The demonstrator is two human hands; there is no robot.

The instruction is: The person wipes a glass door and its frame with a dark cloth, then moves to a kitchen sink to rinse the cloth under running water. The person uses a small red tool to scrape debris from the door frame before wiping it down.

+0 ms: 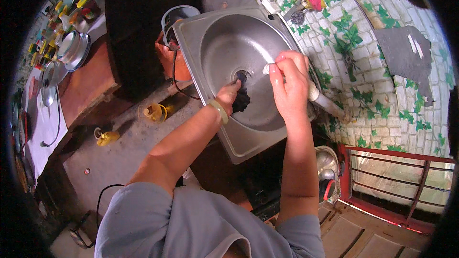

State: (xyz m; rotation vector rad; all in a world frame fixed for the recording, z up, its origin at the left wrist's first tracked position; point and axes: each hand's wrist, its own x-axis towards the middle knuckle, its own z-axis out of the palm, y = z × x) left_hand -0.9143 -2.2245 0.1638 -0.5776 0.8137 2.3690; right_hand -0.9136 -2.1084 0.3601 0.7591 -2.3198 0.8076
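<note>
A round stainless-steel sink basin (229, 43) lies in front of me, set in a square metal rim. Inside it, my left hand (228, 96) grips a dark wet cloth (242, 101), part of which hangs near the drain (241, 73). A pale bangle (219, 111) circles that wrist. My right hand (292, 79) is closed around a white plastic tap over the basin's right side. Only the tap's spout (266, 69) shows past the fingers. Behind the hand, a white pipe (328, 105) runs to the wall.
A grey bucket (181, 11) and an orange container (168, 59) stand left of the sink. Yellow bottles (155, 112) are on the floor. Plates (73, 48) and jars crowd a counter at far left. A barred red window frame (400, 154) is at right.
</note>
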